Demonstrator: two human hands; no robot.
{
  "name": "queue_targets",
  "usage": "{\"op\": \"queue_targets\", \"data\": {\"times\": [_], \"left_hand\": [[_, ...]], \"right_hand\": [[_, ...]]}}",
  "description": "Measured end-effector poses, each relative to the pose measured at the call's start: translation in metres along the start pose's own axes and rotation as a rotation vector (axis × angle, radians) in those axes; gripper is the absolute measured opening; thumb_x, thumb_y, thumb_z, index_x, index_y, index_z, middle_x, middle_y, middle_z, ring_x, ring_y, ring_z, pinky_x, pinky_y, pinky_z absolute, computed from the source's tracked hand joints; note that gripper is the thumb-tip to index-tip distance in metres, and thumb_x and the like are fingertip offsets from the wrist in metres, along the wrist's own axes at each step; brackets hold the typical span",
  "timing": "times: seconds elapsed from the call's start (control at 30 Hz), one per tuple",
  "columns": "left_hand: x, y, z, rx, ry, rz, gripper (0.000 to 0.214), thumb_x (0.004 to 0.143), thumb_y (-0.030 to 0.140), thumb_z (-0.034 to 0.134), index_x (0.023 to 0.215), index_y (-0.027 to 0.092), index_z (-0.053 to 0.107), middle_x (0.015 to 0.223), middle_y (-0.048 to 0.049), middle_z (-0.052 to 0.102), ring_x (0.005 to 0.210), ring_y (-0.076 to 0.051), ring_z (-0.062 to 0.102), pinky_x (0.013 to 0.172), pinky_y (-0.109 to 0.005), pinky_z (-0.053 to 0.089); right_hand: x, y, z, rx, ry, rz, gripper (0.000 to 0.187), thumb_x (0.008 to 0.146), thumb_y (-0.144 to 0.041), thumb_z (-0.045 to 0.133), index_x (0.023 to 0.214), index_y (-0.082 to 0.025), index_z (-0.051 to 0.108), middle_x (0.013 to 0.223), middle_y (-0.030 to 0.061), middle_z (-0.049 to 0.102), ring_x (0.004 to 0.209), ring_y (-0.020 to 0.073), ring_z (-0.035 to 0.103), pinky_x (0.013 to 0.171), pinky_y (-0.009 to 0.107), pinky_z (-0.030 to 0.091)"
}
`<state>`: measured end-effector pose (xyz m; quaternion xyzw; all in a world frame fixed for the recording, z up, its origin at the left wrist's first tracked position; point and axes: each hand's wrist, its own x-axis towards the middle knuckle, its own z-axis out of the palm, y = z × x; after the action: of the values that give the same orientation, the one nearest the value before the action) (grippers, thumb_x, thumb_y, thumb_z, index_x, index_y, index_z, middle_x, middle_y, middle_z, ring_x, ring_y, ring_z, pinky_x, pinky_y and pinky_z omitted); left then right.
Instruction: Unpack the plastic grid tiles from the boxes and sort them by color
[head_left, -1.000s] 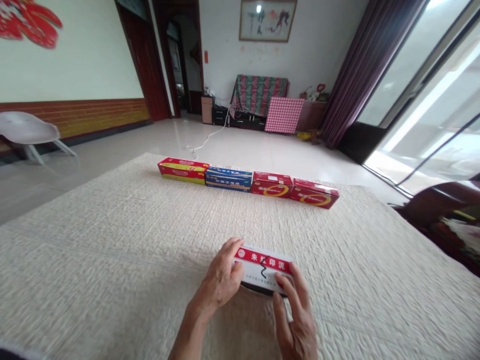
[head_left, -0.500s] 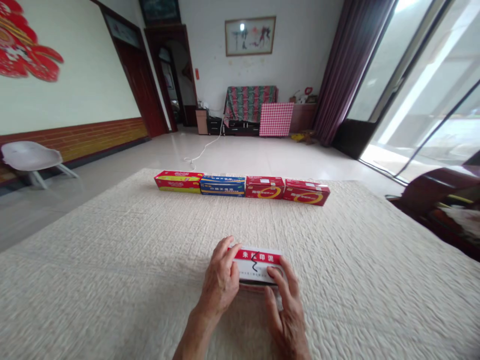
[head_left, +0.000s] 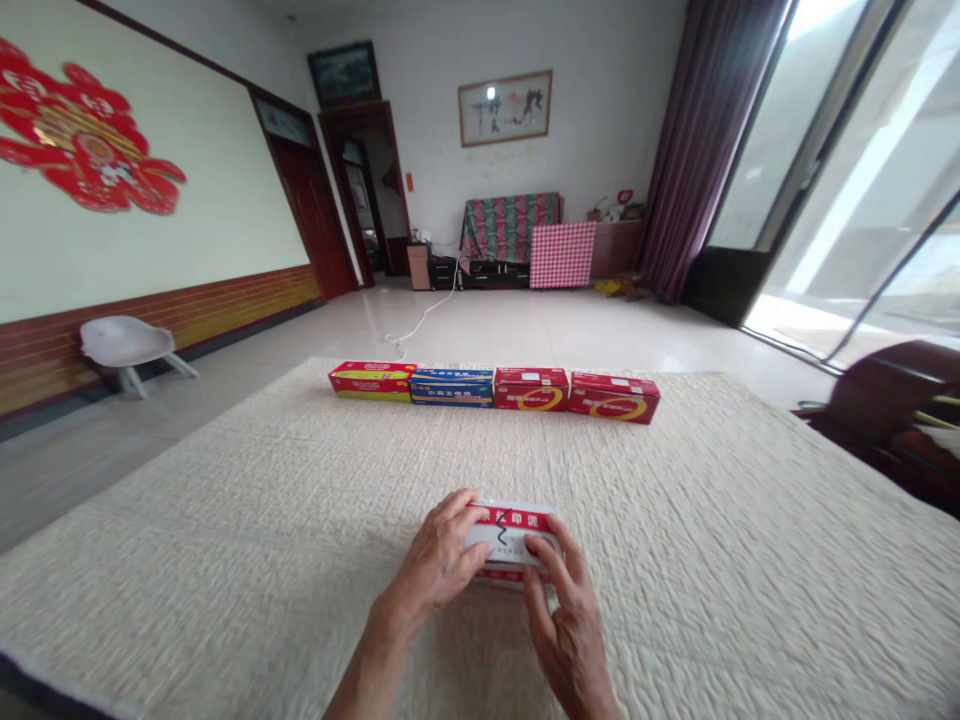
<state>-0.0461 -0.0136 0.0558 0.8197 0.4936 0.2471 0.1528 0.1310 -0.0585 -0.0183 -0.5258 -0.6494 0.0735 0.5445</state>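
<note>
A small white box with a red band and printed characters (head_left: 511,537) rests on the cream quilted table cover (head_left: 225,560), near the front edge. My left hand (head_left: 439,560) grips its left end with curled fingers. My right hand (head_left: 566,625) lies over its right end, fingers pressed on the top. Part of the box is hidden under both hands.
Along the table's far edge stands a row of boxes: a red and yellow one (head_left: 371,380), a blue one (head_left: 451,386) and two red ones (head_left: 531,389) (head_left: 614,396). A white chair (head_left: 124,345) stands at the left wall. A dark wooden chair (head_left: 885,400) is at the right.
The head has lifted a little, so more wall shows. Both hands stay on the small box; the right fingers have crept further over its top.
</note>
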Motion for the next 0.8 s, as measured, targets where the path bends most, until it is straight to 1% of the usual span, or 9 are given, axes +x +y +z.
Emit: {"op": "queue_targets", "data": {"times": [0.1,0.27,0.37,0.43,0.5,0.63,0.7,0.8], "left_hand": [[0.004,0.006,-0.008,-0.009,-0.091,-0.028,0.033,0.075,0.020,0.058,0.107,0.022,0.065,0.125,-0.0076,0.057,0.116,-0.022,0.055,0.102,-0.035,0.044],[0.020,0.019,-0.009,0.037,-0.157,-0.087,0.037,0.067,0.015,0.057,0.102,0.023,0.066,0.113,-0.0067,0.058,0.111,-0.024,0.055,0.097,-0.035,0.045],[0.034,0.028,-0.012,0.090,-0.256,-0.072,0.037,0.064,0.016,0.058,0.099,0.022,0.067,0.104,-0.0070,0.061,0.102,-0.026,0.058,0.089,-0.036,0.048],[0.038,0.031,-0.014,0.118,-0.317,-0.033,0.036,0.064,0.021,0.061,0.100,0.021,0.066,0.104,-0.0078,0.062,0.099,-0.027,0.059,0.087,-0.037,0.049],[0.037,0.028,-0.016,0.151,-0.343,0.034,0.042,0.064,0.023,0.063,0.105,0.021,0.064,0.109,-0.0085,0.061,0.102,-0.028,0.058,0.089,-0.039,0.048],[0.030,0.012,-0.018,0.163,-0.334,0.163,0.058,0.065,0.021,0.064,0.122,0.021,0.056,0.126,-0.0101,0.055,0.118,-0.029,0.050,0.101,-0.041,0.042],[0.031,0.006,-0.020,0.123,-0.347,0.202,0.059,0.066,0.022,0.065,0.124,0.022,0.055,0.125,-0.0085,0.056,0.117,-0.028,0.051,0.101,-0.041,0.042],[0.035,0.002,-0.021,0.066,-0.363,0.191,0.060,0.065,0.024,0.068,0.124,0.026,0.058,0.121,-0.0055,0.058,0.112,-0.026,0.055,0.100,-0.040,0.043]], "right_hand": [[0.000,-0.002,0.001,0.013,0.022,0.004,0.024,0.093,-0.023,0.049,0.114,-0.023,0.060,0.139,0.0114,0.048,0.125,0.0269,0.053,0.098,0.052,0.050],[0.002,-0.007,0.002,0.030,0.040,0.051,0.023,0.091,-0.023,0.050,0.111,-0.023,0.060,0.137,0.0115,0.049,0.123,0.0275,0.053,0.096,0.052,0.051],[0.001,-0.006,0.003,0.046,0.031,0.082,0.023,0.090,-0.023,0.050,0.111,-0.024,0.060,0.138,0.0105,0.049,0.124,0.0279,0.052,0.097,0.053,0.050],[0.000,-0.003,0.003,0.060,0.020,0.085,0.023,0.090,-0.023,0.050,0.111,-0.025,0.060,0.138,0.0099,0.048,0.124,0.0279,0.052,0.098,0.052,0.049],[-0.002,0.001,0.002,0.073,0.018,0.076,0.025,0.090,-0.023,0.050,0.112,-0.025,0.060,0.140,0.0096,0.047,0.125,0.0277,0.052,0.098,0.051,0.049],[-0.003,0.007,-0.003,0.073,-0.024,0.020,0.030,0.087,-0.021,0.053,0.116,-0.026,0.060,0.142,0.0090,0.046,0.126,0.0279,0.052,0.097,0.048,0.051],[-0.003,0.008,-0.004,0.076,-0.051,0.000,0.031,0.087,-0.020,0.055,0.117,-0.026,0.059,0.142,0.0090,0.045,0.126,0.0277,0.052,0.096,0.046,0.053],[-0.003,0.009,-0.001,0.099,-0.020,0.033,0.029,0.089,-0.022,0.053,0.117,-0.027,0.058,0.142,0.0090,0.044,0.127,0.0274,0.051,0.096,0.046,0.053]]}}
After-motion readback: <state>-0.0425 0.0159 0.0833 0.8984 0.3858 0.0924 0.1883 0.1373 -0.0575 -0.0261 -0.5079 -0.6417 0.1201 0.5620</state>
